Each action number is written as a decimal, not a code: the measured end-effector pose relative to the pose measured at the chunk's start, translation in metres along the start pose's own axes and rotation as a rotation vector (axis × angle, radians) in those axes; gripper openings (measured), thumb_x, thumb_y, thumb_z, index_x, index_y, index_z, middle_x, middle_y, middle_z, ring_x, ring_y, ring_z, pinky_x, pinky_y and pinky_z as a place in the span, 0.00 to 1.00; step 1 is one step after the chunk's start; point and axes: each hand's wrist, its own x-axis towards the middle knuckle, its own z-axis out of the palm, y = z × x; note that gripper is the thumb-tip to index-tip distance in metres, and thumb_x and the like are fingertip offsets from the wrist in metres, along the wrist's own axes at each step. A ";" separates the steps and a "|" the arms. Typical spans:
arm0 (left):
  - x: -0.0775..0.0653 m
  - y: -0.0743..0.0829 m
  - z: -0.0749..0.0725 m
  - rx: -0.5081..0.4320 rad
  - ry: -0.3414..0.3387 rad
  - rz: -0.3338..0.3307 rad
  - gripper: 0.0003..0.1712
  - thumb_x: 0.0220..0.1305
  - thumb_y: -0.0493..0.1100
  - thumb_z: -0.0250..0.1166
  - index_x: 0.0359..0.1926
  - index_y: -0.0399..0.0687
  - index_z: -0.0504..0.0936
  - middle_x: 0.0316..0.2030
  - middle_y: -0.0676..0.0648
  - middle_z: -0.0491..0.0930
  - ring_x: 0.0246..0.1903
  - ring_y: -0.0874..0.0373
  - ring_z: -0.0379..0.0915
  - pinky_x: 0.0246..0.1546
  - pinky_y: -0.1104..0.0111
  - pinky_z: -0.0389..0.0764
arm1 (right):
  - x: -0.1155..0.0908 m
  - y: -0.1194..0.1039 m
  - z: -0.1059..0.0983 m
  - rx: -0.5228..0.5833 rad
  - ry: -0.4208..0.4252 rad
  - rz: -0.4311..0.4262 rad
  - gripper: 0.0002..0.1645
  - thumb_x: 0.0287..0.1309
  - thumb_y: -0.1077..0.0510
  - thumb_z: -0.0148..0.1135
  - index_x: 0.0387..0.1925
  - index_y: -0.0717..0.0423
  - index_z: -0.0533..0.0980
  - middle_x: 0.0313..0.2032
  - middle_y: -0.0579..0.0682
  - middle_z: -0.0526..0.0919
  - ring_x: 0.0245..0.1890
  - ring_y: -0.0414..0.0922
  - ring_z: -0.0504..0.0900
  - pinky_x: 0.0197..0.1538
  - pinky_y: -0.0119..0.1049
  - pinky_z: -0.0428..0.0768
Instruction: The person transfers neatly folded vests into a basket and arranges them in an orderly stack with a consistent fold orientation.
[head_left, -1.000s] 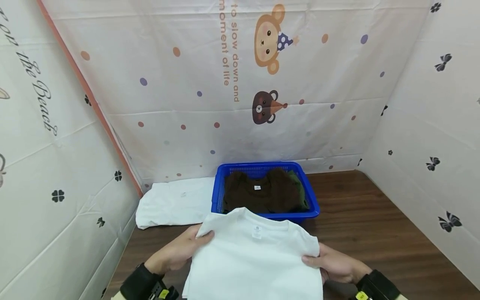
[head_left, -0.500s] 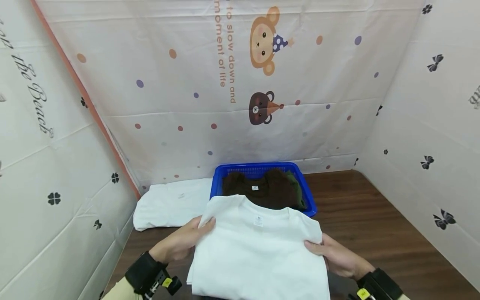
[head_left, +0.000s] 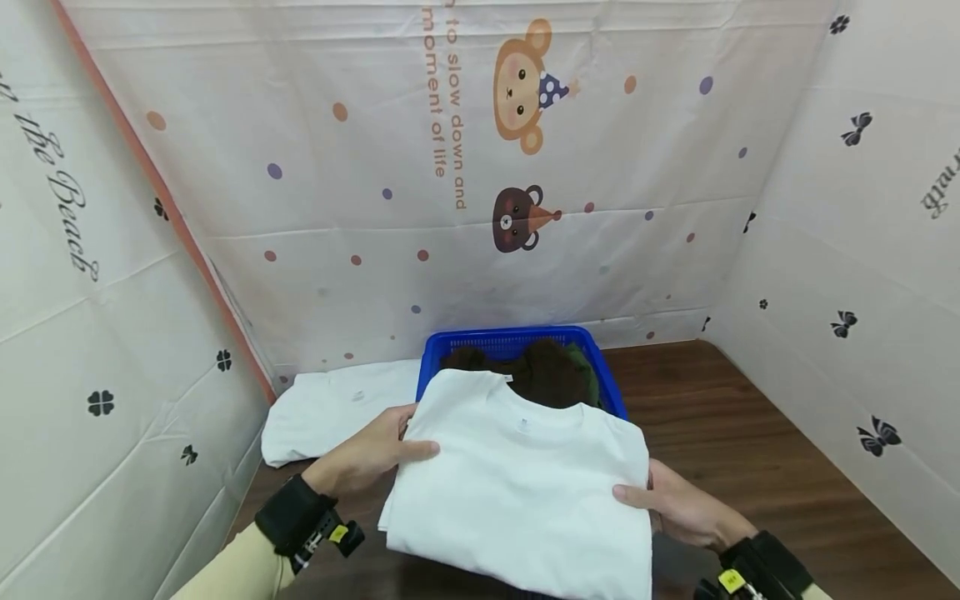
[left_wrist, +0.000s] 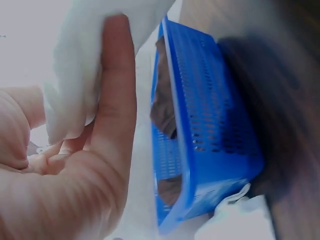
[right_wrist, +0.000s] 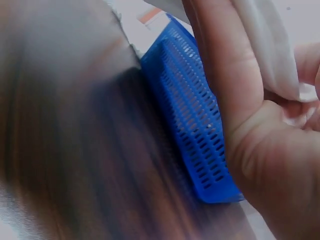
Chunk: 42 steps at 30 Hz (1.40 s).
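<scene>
Above the brown worktop (head_left: pixel 675 383) a folded white shirt (head_left: pixel 517 492) is held raised, its collar end overlapping a blue basket (head_left: pixel 611 383) in the head view. Dark brown clothing (head_left: pixel 551 371) lies inside the basket, and a folded white garment (head_left: pixel 322 408) rests just left of it. The left hand (head_left: pixel 371 450) and right hand (head_left: pixel 686 504) pinch the shirt's opposite sides, each grip closed on cloth, thumb on top and fingers beneath.

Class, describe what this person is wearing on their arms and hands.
The left hand and right hand wear no gloves. Each wrist carries a wide black band with a small dark device mounted on it, marked by a bright yellow label; any lettering is too small to read. The left sleeve is plain pale cream; only a sliver of the right sleeve shows.
</scene>
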 end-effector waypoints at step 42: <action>0.050 0.033 -0.037 0.105 0.223 0.020 0.33 0.74 0.37 0.62 0.75 0.40 0.64 0.47 0.38 0.84 0.41 0.52 0.84 0.39 0.56 0.87 | 0.043 -0.091 -0.032 -0.218 0.074 -0.110 0.29 0.77 0.68 0.48 0.72 0.59 0.53 0.58 0.62 0.78 0.54 0.60 0.85 0.51 0.64 0.81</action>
